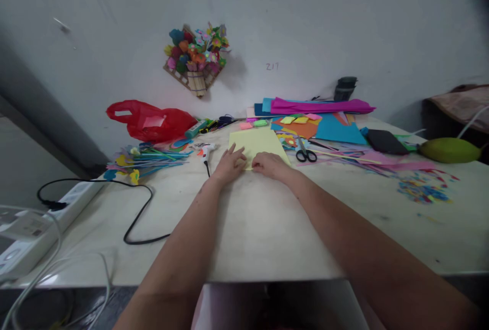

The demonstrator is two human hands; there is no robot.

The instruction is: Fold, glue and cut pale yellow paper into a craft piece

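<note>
A pale yellow sheet of paper or thin foam lies flat on the white table. My left hand rests on its near left corner, fingers spread over the surface. At the near edge, just right of the left hand, my right hand has its fingers curled in and pinched on the sheet's edge. The fingertips of that hand are partly hidden. To the left of the sheet lies a white glue gun with a black cord. Black-handled scissors lie to the right of the right hand.
A red plastic bag and craft flowers sit on the left, near a power strip. Coloured sheets, a dark phone-like slab and small scraps lie on the right. A flower decoration hangs on the wall.
</note>
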